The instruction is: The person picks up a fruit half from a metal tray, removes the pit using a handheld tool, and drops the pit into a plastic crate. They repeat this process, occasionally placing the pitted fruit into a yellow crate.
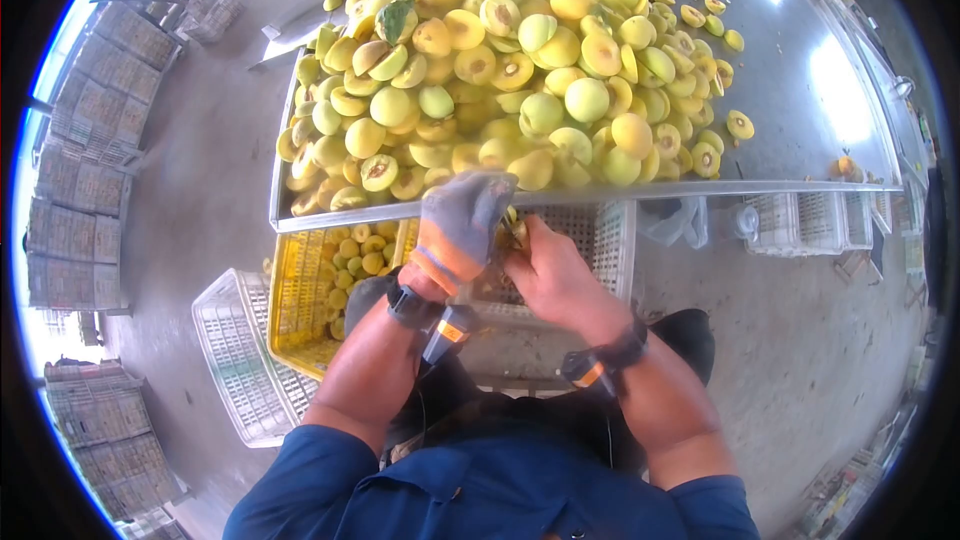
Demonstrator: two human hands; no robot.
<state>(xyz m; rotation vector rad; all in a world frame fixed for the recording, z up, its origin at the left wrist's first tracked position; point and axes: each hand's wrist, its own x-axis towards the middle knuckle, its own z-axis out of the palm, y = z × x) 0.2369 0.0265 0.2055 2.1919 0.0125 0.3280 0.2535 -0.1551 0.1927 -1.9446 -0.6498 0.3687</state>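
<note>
Grey knitted glove covers the left hand (462, 225), which is curled closed around a small yellow-green peach (508, 227) just below the near edge of the shiny metal bench (800, 90). The bare right hand (553, 275) is clenched around a thin tool touching that fruit. Halved yellow peaches (520, 70) heap across the bench; a yellow plastic crate (300, 310) stands beneath its near-left corner.

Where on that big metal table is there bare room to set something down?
The metal table is bare along its right side, between the fruit pile and the right rim, save a few stray halves. The left and middle are heaped to the near edge.
</note>
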